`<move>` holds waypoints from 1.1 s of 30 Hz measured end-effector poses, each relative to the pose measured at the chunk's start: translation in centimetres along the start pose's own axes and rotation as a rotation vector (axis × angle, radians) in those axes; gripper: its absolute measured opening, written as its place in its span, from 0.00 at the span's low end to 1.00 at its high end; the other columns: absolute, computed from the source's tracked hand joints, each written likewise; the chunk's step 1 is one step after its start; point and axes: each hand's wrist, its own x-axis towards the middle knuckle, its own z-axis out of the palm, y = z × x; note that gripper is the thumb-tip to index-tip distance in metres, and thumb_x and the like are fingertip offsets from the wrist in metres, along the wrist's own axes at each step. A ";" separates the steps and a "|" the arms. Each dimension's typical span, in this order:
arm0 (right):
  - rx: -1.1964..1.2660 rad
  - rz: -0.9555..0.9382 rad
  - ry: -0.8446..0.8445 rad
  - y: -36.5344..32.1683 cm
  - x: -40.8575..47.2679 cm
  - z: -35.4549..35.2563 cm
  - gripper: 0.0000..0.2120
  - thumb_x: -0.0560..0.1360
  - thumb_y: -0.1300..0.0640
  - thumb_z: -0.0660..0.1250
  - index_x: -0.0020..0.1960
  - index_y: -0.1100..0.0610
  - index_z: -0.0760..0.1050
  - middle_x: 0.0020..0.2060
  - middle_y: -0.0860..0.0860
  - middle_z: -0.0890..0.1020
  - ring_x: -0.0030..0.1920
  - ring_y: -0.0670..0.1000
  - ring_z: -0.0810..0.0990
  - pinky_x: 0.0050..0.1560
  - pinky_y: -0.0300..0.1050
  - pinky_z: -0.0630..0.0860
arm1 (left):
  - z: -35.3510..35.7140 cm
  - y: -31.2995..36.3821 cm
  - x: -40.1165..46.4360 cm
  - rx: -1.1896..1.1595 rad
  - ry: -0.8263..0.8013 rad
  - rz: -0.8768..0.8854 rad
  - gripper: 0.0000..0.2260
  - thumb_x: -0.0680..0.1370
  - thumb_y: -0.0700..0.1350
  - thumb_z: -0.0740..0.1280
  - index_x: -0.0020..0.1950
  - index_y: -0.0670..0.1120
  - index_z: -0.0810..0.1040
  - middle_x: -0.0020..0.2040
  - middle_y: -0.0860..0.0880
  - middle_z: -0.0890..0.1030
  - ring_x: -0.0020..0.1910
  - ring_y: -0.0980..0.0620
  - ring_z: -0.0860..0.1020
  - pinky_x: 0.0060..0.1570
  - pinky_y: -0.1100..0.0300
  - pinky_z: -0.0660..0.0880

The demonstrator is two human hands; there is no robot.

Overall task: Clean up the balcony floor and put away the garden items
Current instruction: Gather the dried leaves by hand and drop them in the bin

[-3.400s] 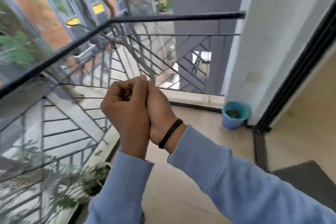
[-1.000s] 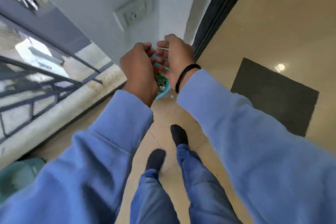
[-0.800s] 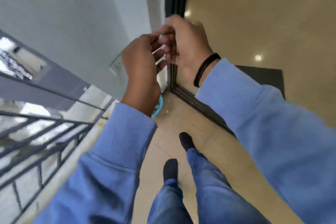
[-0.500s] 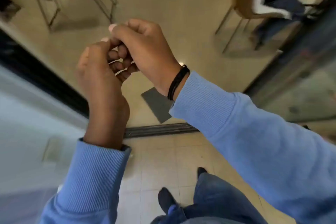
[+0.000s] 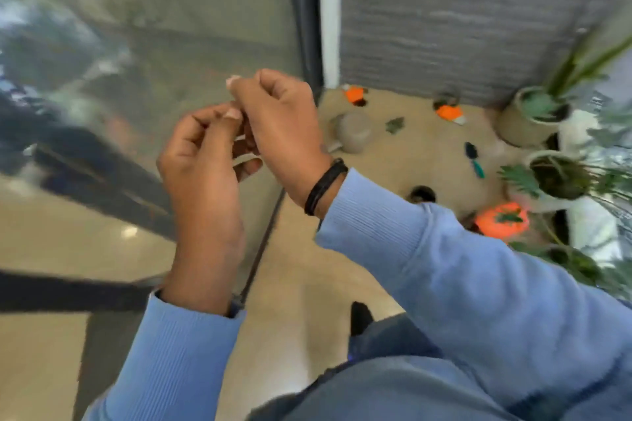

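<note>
Garden items lay scattered on the tan balcony floor (image 5: 393, 164), all well beyond and to the right of the raised hands. Left hand (image 5: 201, 174) and right hand (image 5: 277, 126) were held together in front of the chest, fingers curled, fingertips meeting; whether anything small was pinched between them could not be told from the blurred frame. Nothing on the floor was touched by either hand.

Items noted: a grey watering can (image 5: 352, 131) lying nearest the right hand; a small green leaf (image 5: 395, 125) just beside it; an orange piece (image 5: 354, 95) near the glass door's (image 5: 154, 44) frame; another orange-and-white piece (image 5: 449, 112) by the grey wall (image 5: 461, 10); a dark trowel with teal handle (image 5: 474, 159); an orange pot (image 5: 501, 219) by the right sleeve (image 5: 461, 284). Potted plants (image 5: 547, 109) stood along the right edge.
</note>
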 end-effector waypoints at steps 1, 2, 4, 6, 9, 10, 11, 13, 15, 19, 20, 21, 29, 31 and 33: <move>0.004 -0.002 0.068 -0.2 2.6 -2.6 0.21 0.78 0.61 0.67 0.30 0.54 0.63 0.18 0.41 0.68 0.25 0.43 0.67 0.33 0.42 0.66 | 3.4 -0.8 1.6 0.005 -0.053 -0.012 0.08 0.79 0.41 0.65 0.43 0.52 0.79 0.41 0.51 0.83 0.40 0.54 0.82 0.37 0.60 0.75; 0.008 0.003 0.120 -0.2 4.7 -4.6 0.21 0.78 0.62 0.67 0.30 0.55 0.63 0.19 0.41 0.67 0.24 0.42 0.67 0.32 0.42 0.65 | 6.2 -1.3 2.8 0.013 -0.095 -0.024 0.08 0.78 0.41 0.65 0.42 0.52 0.80 0.41 0.51 0.83 0.41 0.54 0.82 0.37 0.60 0.75; 0.022 0.007 0.206 -0.2 8.8 -8.5 0.20 0.78 0.61 0.66 0.31 0.55 0.63 0.21 0.43 0.67 0.24 0.43 0.67 0.32 0.43 0.65 | 11.4 -2.5 5.4 0.013 -0.175 -0.060 0.10 0.79 0.38 0.65 0.41 0.51 0.80 0.38 0.51 0.82 0.37 0.54 0.80 0.34 0.61 0.75; 0.029 -0.002 0.273 0.2 12.8 -11.6 0.18 0.78 0.59 0.66 0.32 0.56 0.64 0.24 0.48 0.68 0.28 0.48 0.68 0.34 0.46 0.66 | 15.4 -3.7 8.2 0.021 -0.261 -0.088 0.10 0.78 0.37 0.66 0.42 0.50 0.81 0.35 0.51 0.82 0.34 0.55 0.78 0.32 0.61 0.75; 0.047 0.029 0.353 1.8 19.2 -15.7 0.19 0.78 0.60 0.66 0.31 0.55 0.64 0.24 0.47 0.67 0.30 0.49 0.67 0.35 0.46 0.66 | 20.9 -6.5 13.5 0.089 -0.374 -0.152 0.07 0.76 0.39 0.68 0.43 0.50 0.83 0.38 0.49 0.84 0.38 0.53 0.81 0.37 0.60 0.78; 0.052 0.052 0.360 2.5 21.0 -16.8 0.20 0.78 0.61 0.66 0.30 0.54 0.63 0.24 0.47 0.67 0.29 0.48 0.67 0.34 0.45 0.66 | 22.3 -7.5 15.2 0.105 -0.391 -0.176 0.08 0.77 0.38 0.68 0.44 0.49 0.83 0.38 0.49 0.84 0.38 0.53 0.81 0.39 0.59 0.79; 0.049 0.071 0.373 3.4 23.4 -18.2 0.21 0.78 0.61 0.65 0.30 0.53 0.63 0.24 0.46 0.67 0.29 0.47 0.66 0.34 0.44 0.66 | 24.3 -8.9 17.4 0.113 -0.408 -0.200 0.08 0.78 0.36 0.67 0.44 0.48 0.82 0.38 0.49 0.84 0.38 0.53 0.82 0.41 0.58 0.80; -0.015 0.115 0.412 5.3 28.0 -20.8 0.19 0.78 0.60 0.66 0.30 0.53 0.65 0.25 0.46 0.69 0.29 0.48 0.68 0.34 0.45 0.68 | 28.2 -11.7 21.3 0.127 -0.453 -0.250 0.09 0.78 0.34 0.65 0.44 0.44 0.82 0.37 0.47 0.84 0.38 0.51 0.82 0.41 0.57 0.81; -0.076 0.190 0.470 6.7 32.1 -23.3 0.15 0.76 0.59 0.66 0.32 0.54 0.67 0.28 0.50 0.72 0.32 0.52 0.72 0.36 0.52 0.73 | 32.0 -14.6 24.7 0.189 -0.521 -0.289 0.08 0.78 0.33 0.65 0.46 0.41 0.82 0.38 0.45 0.84 0.37 0.50 0.82 0.41 0.55 0.81; -0.175 0.353 0.621 9.8 39.7 -29.7 0.13 0.68 0.47 0.66 0.34 0.56 0.69 0.30 0.56 0.75 0.33 0.54 0.73 0.37 0.56 0.73 | 40.6 -20.9 31.0 0.357 -0.691 -0.392 0.06 0.75 0.43 0.67 0.47 0.44 0.84 0.43 0.41 0.86 0.44 0.38 0.84 0.47 0.43 0.82; -0.207 0.382 0.624 10.8 40.9 -31.5 0.13 0.69 0.47 0.67 0.35 0.56 0.70 0.30 0.57 0.77 0.33 0.55 0.74 0.36 0.57 0.75 | 42.4 -22.3 32.0 0.395 -0.744 -0.396 0.07 0.74 0.46 0.67 0.46 0.47 0.84 0.42 0.41 0.86 0.43 0.39 0.84 0.46 0.43 0.82; -0.232 0.424 0.619 12.0 42.3 -33.7 0.12 0.72 0.50 0.68 0.36 0.57 0.71 0.31 0.57 0.78 0.33 0.54 0.75 0.36 0.56 0.76 | 44.5 -24.3 33.2 0.449 -0.802 -0.392 0.06 0.74 0.47 0.67 0.44 0.49 0.83 0.41 0.43 0.85 0.42 0.42 0.84 0.45 0.45 0.81; -0.003 0.956 0.688 29.7 48.9 -48.7 0.12 0.79 0.56 0.66 0.39 0.59 0.74 0.28 0.55 0.78 0.28 0.54 0.75 0.31 0.45 0.73 | 52.2 -43.6 40.7 1.044 -0.988 -0.261 0.10 0.77 0.44 0.72 0.58 0.47 0.80 0.56 0.48 0.82 0.56 0.48 0.81 0.53 0.58 0.75; -0.130 1.058 0.599 34.4 49.9 -51.4 0.12 0.79 0.52 0.65 0.41 0.58 0.76 0.34 0.54 0.82 0.36 0.57 0.79 0.39 0.47 0.76 | 52.5 -48.1 41.6 1.152 -1.073 -0.207 0.16 0.75 0.44 0.74 0.63 0.47 0.78 0.62 0.46 0.79 0.60 0.48 0.79 0.56 0.61 0.71; -0.287 1.128 0.522 40.1 51.5 -54.8 0.14 0.80 0.48 0.64 0.50 0.59 0.79 0.44 0.56 0.83 0.46 0.58 0.80 0.47 0.46 0.74 | 53.7 -54.6 42.1 1.252 -1.147 -0.209 0.22 0.75 0.45 0.74 0.69 0.46 0.75 0.67 0.44 0.75 0.64 0.46 0.76 0.57 0.64 0.66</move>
